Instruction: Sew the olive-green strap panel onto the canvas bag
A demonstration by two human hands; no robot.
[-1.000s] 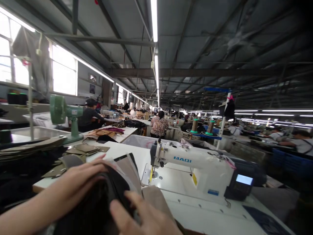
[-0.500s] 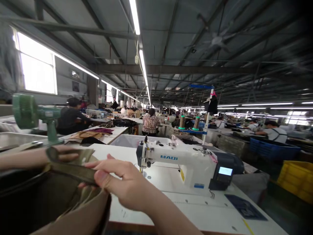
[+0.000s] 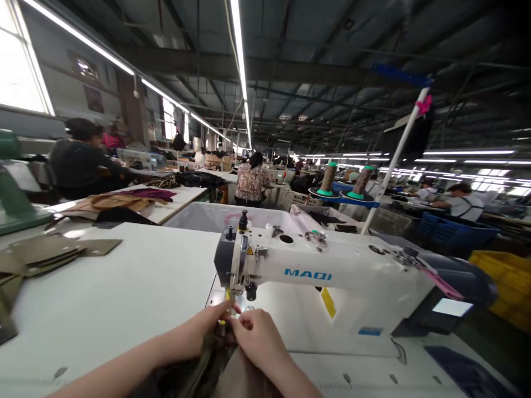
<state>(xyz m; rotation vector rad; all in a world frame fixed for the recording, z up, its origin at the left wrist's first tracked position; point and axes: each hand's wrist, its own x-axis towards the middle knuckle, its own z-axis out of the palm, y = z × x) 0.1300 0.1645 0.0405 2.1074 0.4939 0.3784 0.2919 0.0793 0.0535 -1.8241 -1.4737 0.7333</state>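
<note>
Bright ceiling tube lights [image 3: 239, 50], window glare, warped blurry edges.

The premises were a long factory hall under a dark corrugated metal roof [image 3: 315, 38] carried on steel beams. Continuous white fluorescent tube lights [image 3: 239, 61] ran from twelve o'clock into the distance, with further rows at two o'clock. Bright daylight windows [image 3: 19, 77] lined the grey left wall at ten o'clock. White-topped work tables [image 3: 103, 287] stood in rows across the hall. Blue plastic crates [image 3: 456, 235] and yellow plastic crates [image 3: 504, 282] were stacked at three o'clock. Seated people worked at distant stations around twelve o'clock.
</note>
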